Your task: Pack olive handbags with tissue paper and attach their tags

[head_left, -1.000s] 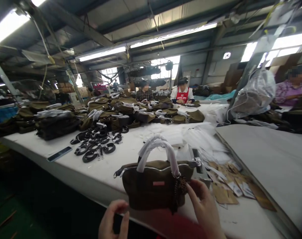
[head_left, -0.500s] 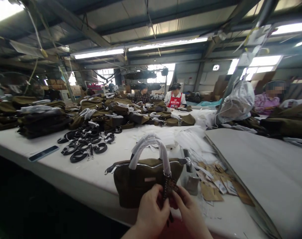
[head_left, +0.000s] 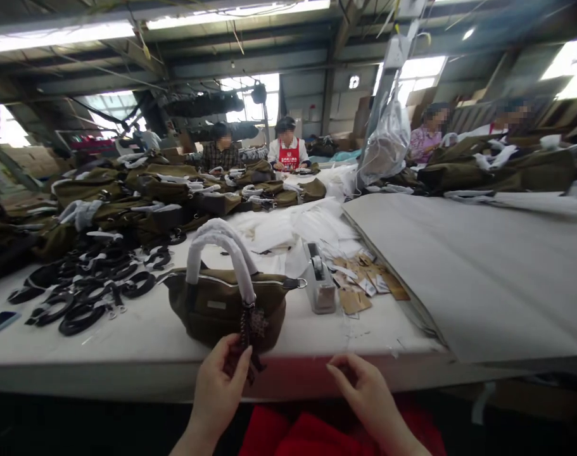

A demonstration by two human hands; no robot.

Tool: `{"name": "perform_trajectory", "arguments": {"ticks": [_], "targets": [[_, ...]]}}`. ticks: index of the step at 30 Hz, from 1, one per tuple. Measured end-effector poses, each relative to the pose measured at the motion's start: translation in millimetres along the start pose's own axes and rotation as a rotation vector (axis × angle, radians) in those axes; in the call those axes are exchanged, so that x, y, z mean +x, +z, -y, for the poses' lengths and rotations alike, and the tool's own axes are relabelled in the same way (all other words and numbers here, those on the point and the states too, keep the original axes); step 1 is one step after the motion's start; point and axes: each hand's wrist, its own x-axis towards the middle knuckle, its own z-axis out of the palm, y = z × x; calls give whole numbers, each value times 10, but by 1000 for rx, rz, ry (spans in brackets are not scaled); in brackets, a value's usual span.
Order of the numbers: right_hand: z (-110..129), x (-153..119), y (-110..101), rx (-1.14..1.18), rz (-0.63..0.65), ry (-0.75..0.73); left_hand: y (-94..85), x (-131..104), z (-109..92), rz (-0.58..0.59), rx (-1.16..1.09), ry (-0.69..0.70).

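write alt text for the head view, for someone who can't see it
A person's left hand pinches a dark charm hanging from an olive handbag with white-wrapped handles on a white table; the right hand is held apart. Coiled black straps lie left of the bag, a tape dispenser right, with co-workers behind piled bags.

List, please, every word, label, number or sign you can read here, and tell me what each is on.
Nothing reads with certainty.
Red apron: white characters, too small and blurred to read.
Small label on the bag: no lettering I can make out.
Wall clock: face too small to read.
White slips on the table: any print too blurred.
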Motion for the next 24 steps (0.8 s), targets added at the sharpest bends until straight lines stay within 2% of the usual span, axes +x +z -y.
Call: {"name": "perform_trajectory", "arguments": {"ticks": [2, 3, 4, 5, 7, 9, 11, 13, 16, 18, 20, 22, 24], "targets": [[-163, 28, -135, -132, -130, -34, 108, -176, -12, -212, 22, 69], [-230, 52, -190, -204, -187, -72, 172, -260, -16, -282, 29, 107], [-277, 79, -230, -267, -234, -119, 243, -335, -20, -292, 34, 140], [-301, 109, -254, -320, -266, -168, 320, -399, -23, -237, 36, 163], [-274, 173, -242, -402, -246, -254, 479, -483, -24, -17, 46, 188], [-193, 235, -158, -478, -104, -325, 626, -515, -6, 219, 74, 199], [-142, 287, -30, -564, 88, -394, 735, -519, 37, 387, 83, 180], [-182, 332, 101, -635, 168, -440, 788, -515, 94, 487, 65, 114], [-357, 384, 215, -661, 62, -540, 764, -494, 157, 552, 37, 18], [-414, 387, 208, -638, -46, -642, 702, -460, 154, 523, 23, 18], [-334, 339, 155, -578, -135, -749, 623, -414, 113, 417, -1, 41], [-121, 224, 102, -490, -169, -878, 544, -379, 48, 320, -55, 95], [156, 49, 90, -368, -159, -964, 488, -381, -20, 296, -155, 147]]}}
